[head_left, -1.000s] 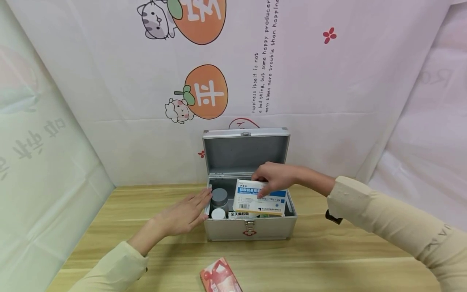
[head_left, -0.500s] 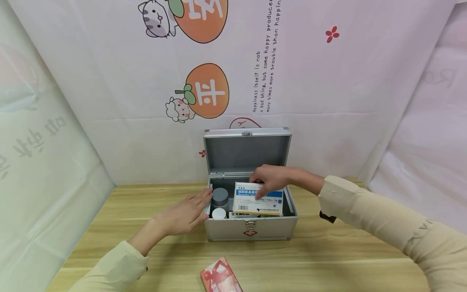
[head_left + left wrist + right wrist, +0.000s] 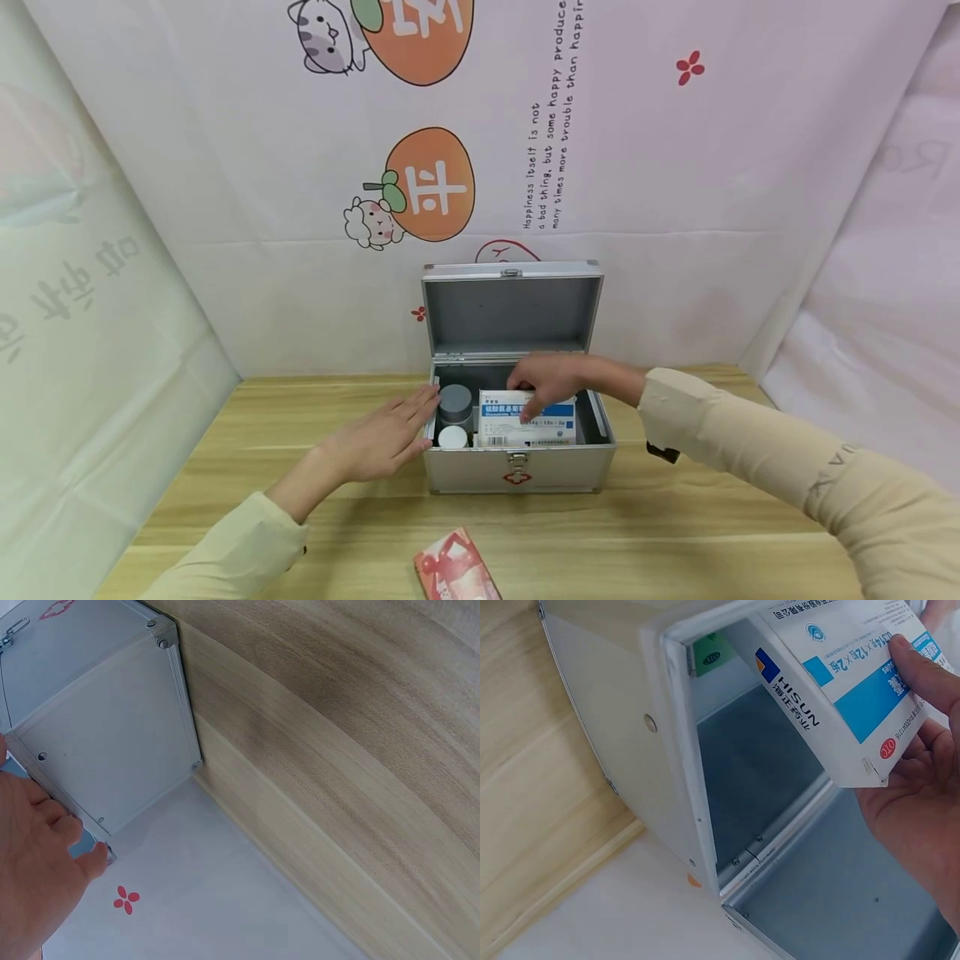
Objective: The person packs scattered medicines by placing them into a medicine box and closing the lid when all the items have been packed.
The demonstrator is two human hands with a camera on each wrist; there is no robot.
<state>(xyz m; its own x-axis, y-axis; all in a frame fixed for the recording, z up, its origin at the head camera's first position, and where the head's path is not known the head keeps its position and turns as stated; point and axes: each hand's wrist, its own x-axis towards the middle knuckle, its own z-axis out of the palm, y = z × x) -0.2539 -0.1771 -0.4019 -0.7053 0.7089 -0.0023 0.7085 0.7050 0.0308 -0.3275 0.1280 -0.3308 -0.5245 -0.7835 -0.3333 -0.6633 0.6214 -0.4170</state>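
Observation:
A silver first-aid case stands with its lid raised. My right hand pinches a white and blue medicine box, thumb on the printed front and fingers behind. In the head view the lower part of the medicine box is hidden behind the case's front wall; the right wrist view shows it tilted in the opening. My left hand rests with extended fingers against the case's left rim, and its fingertips reach that edge in the left wrist view.
Inside the case at left are a grey-capped bottle and a white-capped bottle. Something green shows deeper in the case. A red and pink box lies on the wooden table in front. A printed cloth hangs behind.
My right hand has lowered the medicine box into the case, covering the box that showed below it, and has shifted slightly left. The left hand stays at the rim.

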